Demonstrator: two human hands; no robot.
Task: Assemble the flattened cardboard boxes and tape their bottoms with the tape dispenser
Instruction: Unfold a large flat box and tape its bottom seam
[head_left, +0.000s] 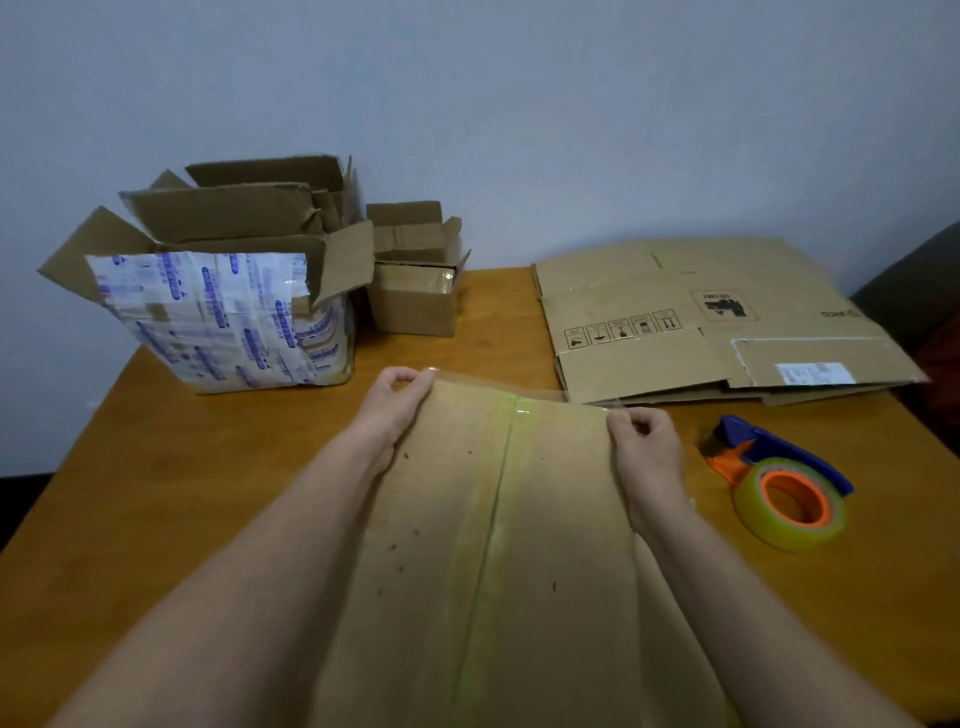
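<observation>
Your wooden tabletop (156, 493) carries everything. At the middle of its near edge stands the cardboard box (441, 545), its taped seam facing up. The flattened boxes (675, 322) lie stacked at the far right corner, and an open box wrapped in printed tape (223, 317) sits far left. The tape dispenser (779, 478) lies near the right edge. Your left hand (397, 400) and right hand (647, 447) each pinch a far corner of the cardboard box, fingers curled.

One taped cardboard box (467, 519), one tape dispenser (779, 483), one stack of flattened boxes (701, 312) at the worktop's (156, 467) far right corner, at least four open boxes (228, 317) far left
</observation>
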